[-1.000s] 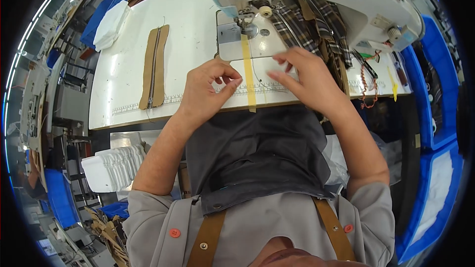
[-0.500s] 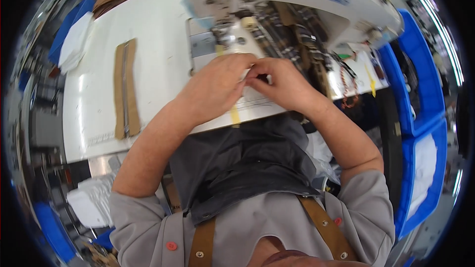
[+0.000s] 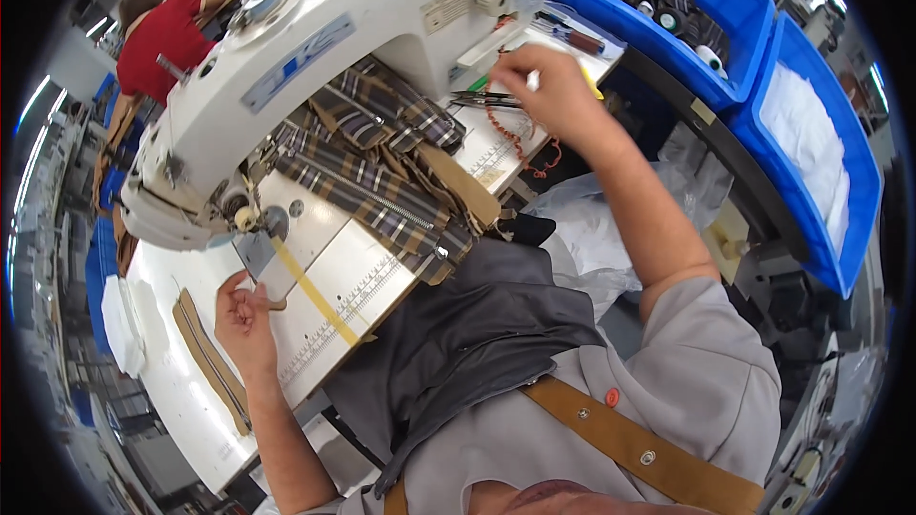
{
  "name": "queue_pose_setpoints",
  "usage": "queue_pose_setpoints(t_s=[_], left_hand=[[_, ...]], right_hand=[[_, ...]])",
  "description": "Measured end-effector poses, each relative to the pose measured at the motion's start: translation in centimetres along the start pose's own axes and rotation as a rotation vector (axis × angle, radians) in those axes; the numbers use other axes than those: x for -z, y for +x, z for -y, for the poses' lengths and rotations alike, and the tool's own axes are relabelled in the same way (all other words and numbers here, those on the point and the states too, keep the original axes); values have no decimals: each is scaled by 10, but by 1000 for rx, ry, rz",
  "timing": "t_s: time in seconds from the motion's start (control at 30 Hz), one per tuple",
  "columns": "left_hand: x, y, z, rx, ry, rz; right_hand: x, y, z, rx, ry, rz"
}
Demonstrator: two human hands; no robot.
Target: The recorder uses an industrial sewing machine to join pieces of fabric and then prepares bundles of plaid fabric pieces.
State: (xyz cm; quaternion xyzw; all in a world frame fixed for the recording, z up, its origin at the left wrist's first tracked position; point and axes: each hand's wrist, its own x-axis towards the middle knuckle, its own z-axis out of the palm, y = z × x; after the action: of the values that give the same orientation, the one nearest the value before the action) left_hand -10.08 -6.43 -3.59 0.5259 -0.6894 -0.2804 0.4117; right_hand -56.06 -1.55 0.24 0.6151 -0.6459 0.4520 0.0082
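My left hand (image 3: pixel 246 324) is over the table's left part, by the metal plate under the sewing machine's (image 3: pixel 277 57) needle area. Its fingers are curled together; whatever is in them, if anything, is hidden. Out to the right my right hand (image 3: pixel 558 91) hovers above dark thread snips (image 3: pixel 491 98) and a reddish-brown braided cord (image 3: pixel 506 133). Its fingers are bent inward, and a small white patch shows at them, too small to name. Plaid fabric pieces with a zipper (image 3: pixel 382 200) lie bunched under the machine arm. Left of my left hand lies a brown zipper strip (image 3: pixel 205 353).
Blue bins (image 3: pixel 658 67) stand at the right, one with spools and plaid cloth, another with white cloth (image 3: pixel 801 124). Yellow tape (image 3: pixel 320 296) runs along the white table. A screwdriver (image 3: pixel 577 38) lies near the machine's base. A person in red (image 3: pixel 162 48) sits far left.
The view has turned to the right. My hands, together by the needle before, are now apart: the right reaches over to the snips, the left stays by the plate.
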Motion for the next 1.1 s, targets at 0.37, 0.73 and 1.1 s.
queue_pose_setpoints(t_s=[0.37,0.73,1.1], left_hand=[[6,7,10,-33,146,-58],[-8,-15,9,-225,269,-124],[-15,-17,-6,-207,294,-88]], right_hand=[[44,46,-134,-39,-380,-138],[44,64,-170,-194,-615,55],[37,49,-166,-113,-448,-87]])
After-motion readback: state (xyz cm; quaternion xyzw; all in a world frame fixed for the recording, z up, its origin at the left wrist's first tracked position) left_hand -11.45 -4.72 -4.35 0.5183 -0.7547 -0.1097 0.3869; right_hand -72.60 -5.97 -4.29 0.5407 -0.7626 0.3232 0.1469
